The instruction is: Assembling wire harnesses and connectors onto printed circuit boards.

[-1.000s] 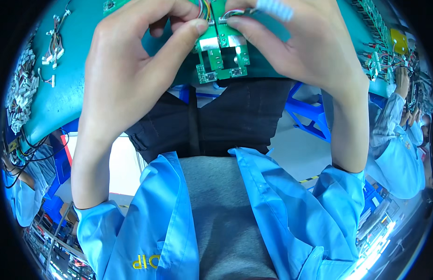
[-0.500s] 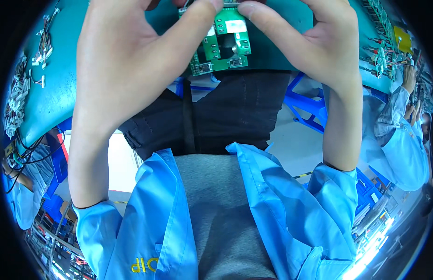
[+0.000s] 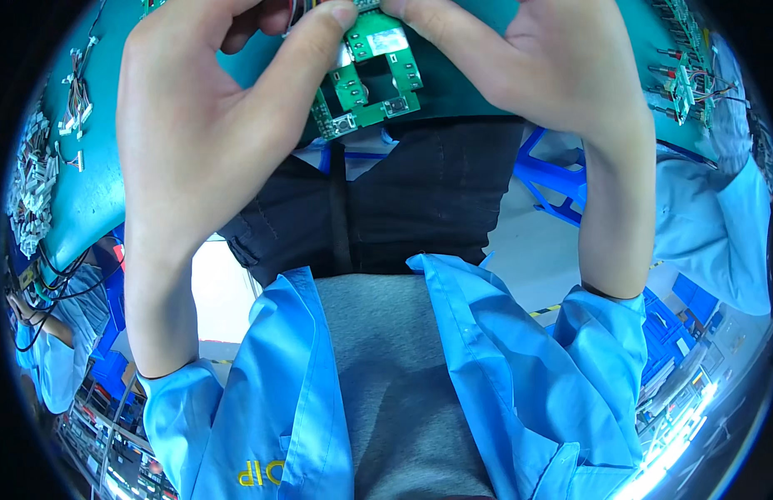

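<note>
A green circuit board (image 3: 407, 73) with a square cut-out and a white label is held at the top of the view, tilted, above the green table mat. My left hand (image 3: 207, 108) is closed on it, thumb tip on its upper left edge and fingers curled behind. A few thin wires (image 3: 298, 12) show beside those fingers. My right hand (image 3: 536, 67) pinches the upper right edge with its thumb; its other fingers are out of view. Between the thumb tips lies a pale connector strip (image 3: 367, 5), partly cut off by the picture's edge.
Wire harnesses (image 3: 77, 104) and a pile of white connectors (image 3: 32, 187) lie on the mat's left. More green boards with wires (image 3: 685, 92) stand at the right. Co-workers' blue sleeves (image 3: 711, 225) show at both sides. A blue stool (image 3: 553, 175) stands below the table.
The board and both thumbs have shifted left and slightly up, and the board has turned a little. Wires now show by my left fingers. The co-worker's arm at right has moved.
</note>
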`<state>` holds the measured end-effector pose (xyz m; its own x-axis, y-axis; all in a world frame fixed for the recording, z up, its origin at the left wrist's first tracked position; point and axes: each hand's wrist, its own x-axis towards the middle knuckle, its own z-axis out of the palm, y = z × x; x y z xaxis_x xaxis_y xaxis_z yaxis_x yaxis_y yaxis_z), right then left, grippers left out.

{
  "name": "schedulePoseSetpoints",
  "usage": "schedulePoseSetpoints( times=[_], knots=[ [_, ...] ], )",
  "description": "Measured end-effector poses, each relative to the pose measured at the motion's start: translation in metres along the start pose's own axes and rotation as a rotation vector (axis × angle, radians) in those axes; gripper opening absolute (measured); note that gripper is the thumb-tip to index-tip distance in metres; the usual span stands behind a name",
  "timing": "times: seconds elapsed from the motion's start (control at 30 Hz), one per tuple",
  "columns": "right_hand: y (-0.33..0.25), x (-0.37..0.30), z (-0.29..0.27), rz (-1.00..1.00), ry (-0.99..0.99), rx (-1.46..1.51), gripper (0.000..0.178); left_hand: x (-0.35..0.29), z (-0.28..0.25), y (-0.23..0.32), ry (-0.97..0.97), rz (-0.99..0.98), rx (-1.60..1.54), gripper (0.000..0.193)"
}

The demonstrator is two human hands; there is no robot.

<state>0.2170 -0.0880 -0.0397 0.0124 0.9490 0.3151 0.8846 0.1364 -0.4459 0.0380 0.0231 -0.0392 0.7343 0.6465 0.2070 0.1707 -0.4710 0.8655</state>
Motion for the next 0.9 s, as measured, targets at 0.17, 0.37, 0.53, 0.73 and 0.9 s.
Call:
schedulePoseSetpoints(
  times=[0.17, 0.37, 0.53, 0.73, 0.9],
  knots=[
    [-0.006, -0.002, 0.005, -0.065, 0.135, -0.058, 0.016, -0.001, -0.003, 0.002, -0.04, -0.015, 0.002, 0.01],
    [-0.02, 0.012, -0.013, 0.357, -0.156, 0.224, 0.016, 0.002, -0.003, -0.006, -0.031, -0.045, -0.087, 0.009],
    [-0.001, 0.007, 0.009, 0.038, 0.152, 0.347, 0.015, -0.002, -0.005, -0.04, 0.111, 0.46, -0.128, 0.007],
    [-0.006, 0.01, 0.006, 0.342, -0.08, 0.279, 0.014, -0.013, -0.018, -0.037, -0.016, 0.382, 0.096, 0.015],
    [-0.016, 0.012, -0.004, 0.456, -0.171, 0.227, 0.014, -0.011, -0.01, -0.033, 0.014, 0.281, -0.013, 0.01]
  ],
)
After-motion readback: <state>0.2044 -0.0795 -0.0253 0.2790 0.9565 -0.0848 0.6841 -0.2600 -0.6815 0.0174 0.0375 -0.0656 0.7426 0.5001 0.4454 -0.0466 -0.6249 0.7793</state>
